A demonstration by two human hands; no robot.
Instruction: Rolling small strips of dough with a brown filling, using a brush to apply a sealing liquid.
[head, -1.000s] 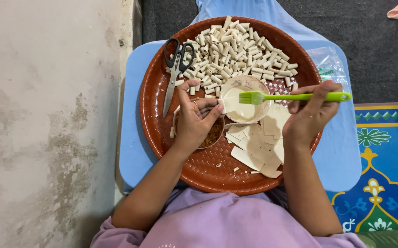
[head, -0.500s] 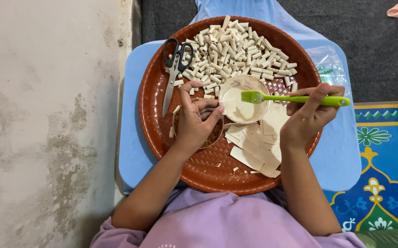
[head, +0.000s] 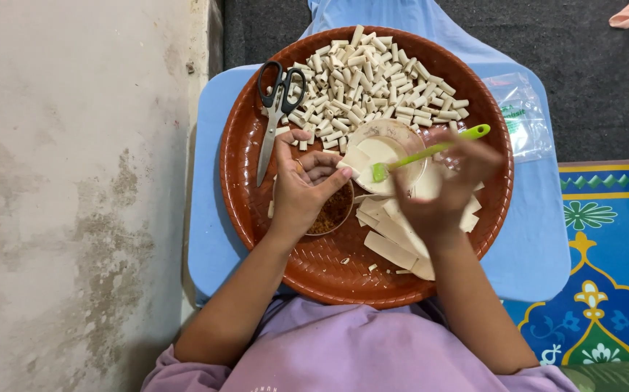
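Hands meet over a round brown woven tray (head: pixel 256 210) in the head view, the only view given. That tray rests on a small light-blue table (head: pixel 213 247), which stands between a bare grey concrete floor on the left and a patterned blue mat (head: pixel 612 247) on the right.

The left hand (head: pixel 303 189) is curled narrow, its fingertips pinching a small pale piece of wrapper (head: pixel 354 158) at the near edge of a clear bowl (head: pixel 391 152) of whitish liquid. Under this hand sits a second small bowl (head: pixel 333 210) of reddish-brown filling, mostly covered by the palm.

The right hand (head: pixel 441 192) is blurred, but its fingers are closed around the handle of a green brush (head: pixel 430 151). The brush lies slanted, its bristle end dipped in the clear bowl and its handle tip pointing up and to the right.

Below the right hand lies a loose stack of flat cream wrapper strips (head: pixel 391 239), partly hidden by the wrist. Across the far half of the tray spreads a heap of many short pale rolled pieces (head: pixel 372 80). A pair of black-handled scissors (head: pixel 274 109) lies shut just left of that heap, blades pointing toward the person.

A clear plastic bag (head: pixel 521 116) rests on the table just beyond the tray's right rim. Lilac sleeves (head: pixel 358 356) fill the bottom edge.
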